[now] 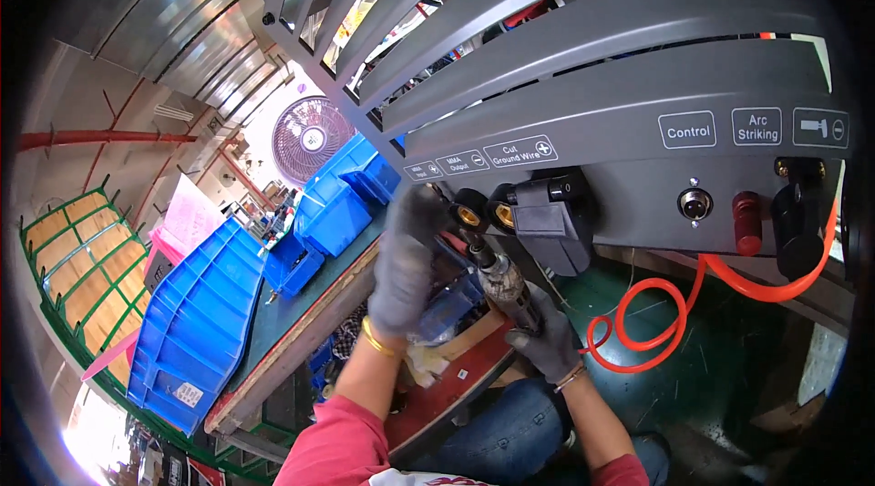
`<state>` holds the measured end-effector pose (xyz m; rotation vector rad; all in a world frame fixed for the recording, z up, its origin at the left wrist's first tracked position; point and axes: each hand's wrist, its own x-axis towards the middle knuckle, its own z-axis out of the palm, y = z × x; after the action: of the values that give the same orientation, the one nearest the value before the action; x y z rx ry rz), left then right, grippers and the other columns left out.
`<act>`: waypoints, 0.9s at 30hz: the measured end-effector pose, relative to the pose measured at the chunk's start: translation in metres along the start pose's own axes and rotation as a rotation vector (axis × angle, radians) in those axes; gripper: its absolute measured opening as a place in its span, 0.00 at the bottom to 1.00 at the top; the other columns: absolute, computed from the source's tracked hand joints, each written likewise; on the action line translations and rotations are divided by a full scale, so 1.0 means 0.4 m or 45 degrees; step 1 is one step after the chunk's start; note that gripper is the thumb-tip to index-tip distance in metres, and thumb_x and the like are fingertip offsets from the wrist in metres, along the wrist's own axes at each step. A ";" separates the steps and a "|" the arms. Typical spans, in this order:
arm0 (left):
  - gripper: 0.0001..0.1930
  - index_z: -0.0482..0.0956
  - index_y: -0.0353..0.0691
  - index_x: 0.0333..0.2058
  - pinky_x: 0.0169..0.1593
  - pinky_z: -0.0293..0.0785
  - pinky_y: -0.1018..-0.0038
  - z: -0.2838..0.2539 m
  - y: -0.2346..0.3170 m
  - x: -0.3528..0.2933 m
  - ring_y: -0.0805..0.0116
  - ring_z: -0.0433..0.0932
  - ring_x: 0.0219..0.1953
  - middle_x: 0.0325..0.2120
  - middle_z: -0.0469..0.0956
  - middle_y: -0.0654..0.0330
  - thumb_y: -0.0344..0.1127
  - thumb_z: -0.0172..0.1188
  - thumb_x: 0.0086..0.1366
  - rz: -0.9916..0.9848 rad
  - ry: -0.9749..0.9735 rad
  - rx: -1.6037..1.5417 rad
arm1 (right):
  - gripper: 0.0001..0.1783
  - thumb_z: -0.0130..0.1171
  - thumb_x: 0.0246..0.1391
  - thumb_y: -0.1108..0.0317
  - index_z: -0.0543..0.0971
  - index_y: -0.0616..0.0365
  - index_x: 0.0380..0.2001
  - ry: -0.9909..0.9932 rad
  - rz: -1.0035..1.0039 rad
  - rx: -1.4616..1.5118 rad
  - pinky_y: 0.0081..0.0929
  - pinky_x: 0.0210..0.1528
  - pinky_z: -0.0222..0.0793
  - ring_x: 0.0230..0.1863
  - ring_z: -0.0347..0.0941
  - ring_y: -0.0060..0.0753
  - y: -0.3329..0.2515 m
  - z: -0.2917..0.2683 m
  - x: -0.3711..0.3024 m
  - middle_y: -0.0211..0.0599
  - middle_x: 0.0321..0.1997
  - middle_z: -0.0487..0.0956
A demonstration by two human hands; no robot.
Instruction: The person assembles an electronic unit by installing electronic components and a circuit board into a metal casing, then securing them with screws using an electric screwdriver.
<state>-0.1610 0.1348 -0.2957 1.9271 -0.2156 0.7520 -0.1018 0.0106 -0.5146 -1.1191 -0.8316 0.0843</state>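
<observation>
A dark grey metal cabinet [629, 112] with slatted vents fills the upper right, its connector panel facing me. In a grey glove, my right hand [547, 336] is closed around an air screwdriver [506, 286]. The tool tilts up and to the left, its tip just below two black round sockets with brass centres. My left hand [406, 263], gloved too, is raised at the panel's lower left corner beside the left socket [469, 209]. Its fingers are blurred, so what they hold, if anything, is unclear. A black hinged cover [553, 224] hangs right of the sockets.
An orange coiled air hose [652, 327] loops under the panel. Farther right are a round metal connector [694, 204], a red terminal [747, 224] and a black plug [797, 226]. Blue bins [333, 213] and a large blue tray [196, 322] stand on the left bench. Behind them is a fan [313, 138].
</observation>
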 end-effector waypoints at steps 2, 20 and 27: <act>0.45 0.62 0.31 0.65 0.64 0.65 0.66 0.028 0.071 0.060 0.65 0.72 0.58 0.59 0.72 0.55 0.66 0.58 0.66 0.239 -0.070 -0.268 | 0.45 0.73 0.45 0.58 0.66 0.56 0.66 0.024 -0.074 0.084 0.38 0.58 0.72 0.56 0.78 0.41 0.005 0.004 0.003 0.46 0.55 0.80; 0.33 0.77 0.35 0.47 0.35 0.61 0.79 -0.026 0.049 0.120 0.81 0.65 0.31 0.30 0.71 0.71 0.62 0.68 0.60 0.045 -0.143 -0.233 | 0.37 0.71 0.47 0.61 0.70 0.51 0.62 0.148 -0.110 -0.019 0.34 0.49 0.78 0.45 0.84 0.36 -0.009 0.037 0.010 0.41 0.43 0.85; 0.35 0.77 0.35 0.50 0.34 0.61 0.80 -0.033 0.058 0.117 0.81 0.65 0.31 0.31 0.72 0.71 0.62 0.69 0.60 -0.072 -0.179 -0.302 | 0.43 0.74 0.46 0.58 0.67 0.51 0.65 0.204 -0.220 -0.146 0.39 0.55 0.76 0.53 0.81 0.45 0.003 0.025 0.019 0.48 0.51 0.82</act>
<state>-0.1400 0.1434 -0.2469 1.7531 -0.3206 0.5286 -0.1022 0.0220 -0.5095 -1.1404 -0.7930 -0.1966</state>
